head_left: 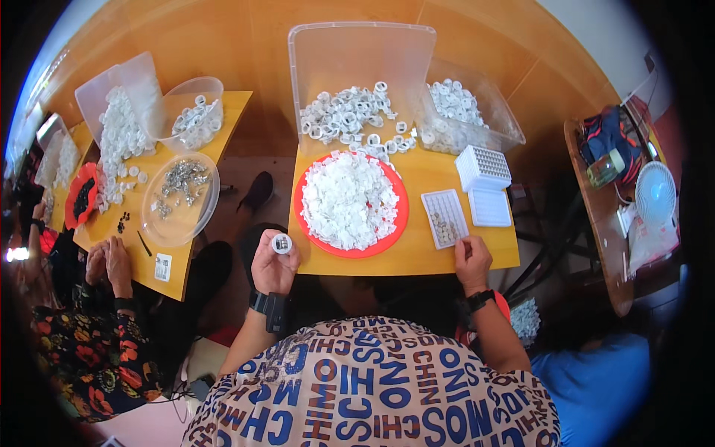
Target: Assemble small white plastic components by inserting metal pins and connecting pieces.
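My left hand point(272, 271) is closed around a small round white plastic housing point(281, 243), its open end facing up with metal parts inside. It hovers just off the table's front left corner. My right hand point(474, 261) is at the front right edge, thumb and fingers pinched together; whatever they hold, if anything, is too small to make out. Right by those fingertips lies a shallow white tray point(439, 203) with several small round pieces in its lower part. Between my hands sits a red plate point(300, 212) heaped with small white plastic pieces point(348, 197).
Behind the plate, white ring-shaped parts point(346, 112) spill from a clear bin point(363, 31); another clear bin point(506, 138) stands right of it. Stacked white trays point(480, 167) rest at the right. At the left table, another person's hands point(110, 261) are near a clear bowl point(212, 197) of metal parts.
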